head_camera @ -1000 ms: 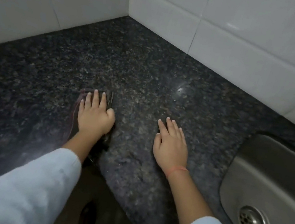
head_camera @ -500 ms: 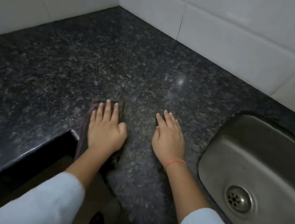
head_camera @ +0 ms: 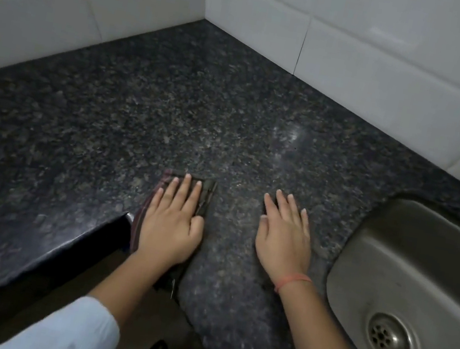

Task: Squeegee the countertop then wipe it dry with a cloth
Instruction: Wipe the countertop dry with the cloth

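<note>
The left hand [head_camera: 172, 225] lies flat, fingers spread, pressing a dark cloth [head_camera: 206, 198] onto the counter [head_camera: 140, 115] at its inner front corner, where the front edge steps back. Over the last second the cloth has come from farther in on the counter to this corner, and its near end now hangs off the edge. That looks like the close of a drying stroke pulled toward the body, so the wiping step is likely under way; no squeegee is in view, and whether that step is finished cannot be told from here.

The right hand [head_camera: 284, 236] rests open and flat on the bare counter, holding nothing, between the cloth and the sink [head_camera: 367, 260]. It has stayed beside the left hand throughout.

The sink sits along the right front edge, its drain [head_camera: 387, 337] visible. White tiled walls [head_camera: 396, 59] meet at the far corner. Nothing stands on the counter to block a stroke; only the walls and the sink rim limit the cloth's reach.
</note>
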